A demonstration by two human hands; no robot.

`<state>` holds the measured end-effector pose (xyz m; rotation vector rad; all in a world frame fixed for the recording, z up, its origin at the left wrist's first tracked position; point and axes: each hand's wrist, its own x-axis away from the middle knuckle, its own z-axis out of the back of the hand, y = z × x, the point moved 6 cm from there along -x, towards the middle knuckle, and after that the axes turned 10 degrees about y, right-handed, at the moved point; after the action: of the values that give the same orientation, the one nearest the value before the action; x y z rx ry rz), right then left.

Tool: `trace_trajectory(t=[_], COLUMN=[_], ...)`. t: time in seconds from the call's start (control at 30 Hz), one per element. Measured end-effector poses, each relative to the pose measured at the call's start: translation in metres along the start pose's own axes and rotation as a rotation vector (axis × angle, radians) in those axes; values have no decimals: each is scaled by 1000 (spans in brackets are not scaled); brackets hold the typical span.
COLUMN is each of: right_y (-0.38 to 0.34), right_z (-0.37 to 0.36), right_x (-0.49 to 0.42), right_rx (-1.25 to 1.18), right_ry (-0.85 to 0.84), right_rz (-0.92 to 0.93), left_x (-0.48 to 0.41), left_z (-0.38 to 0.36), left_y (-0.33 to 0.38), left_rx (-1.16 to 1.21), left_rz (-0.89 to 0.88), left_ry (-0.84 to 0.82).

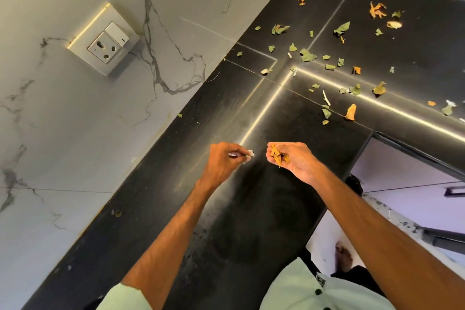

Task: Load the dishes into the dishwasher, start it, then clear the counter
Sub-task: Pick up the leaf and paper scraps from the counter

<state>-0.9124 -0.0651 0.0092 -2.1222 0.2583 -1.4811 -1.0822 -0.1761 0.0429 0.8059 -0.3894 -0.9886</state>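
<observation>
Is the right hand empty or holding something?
Holding: the right hand lies palm up, fingers curled round a small heap of orange scraps.

Left hand (222, 160) over black counter (226, 221), fingertips pinching small white scrap (250, 153). Right hand (295, 158) just beside it, palm up and cupped, holding orange scraps (276, 155). Hands apart, not touching. Far corner of counter strewn with green leaf bits (307, 55) and orange peel pieces (351, 112), well apart from hands. Grey-veined marble wall (63, 133) at left, socket plate (103, 39) with switch mounted on it. Pale green shirt (297, 292) with dark buttons at bottom edge. Bare foot (343, 257) on floor, right of counter edge.
</observation>
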Motion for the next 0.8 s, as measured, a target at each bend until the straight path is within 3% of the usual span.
trace_trajectory(t=[0.47,0.8], right_y=[-34,-90], right_z=[125,162], right_x=[33,41], right_rx=[16,100], right_ry=[69,14], right_rz=[105,209], left_x=[-1,-29], left_z=[-103,-143], left_y=[142,199], left_rx=[234,196], left_rz=[-3,64], left_ry=[-143,26])
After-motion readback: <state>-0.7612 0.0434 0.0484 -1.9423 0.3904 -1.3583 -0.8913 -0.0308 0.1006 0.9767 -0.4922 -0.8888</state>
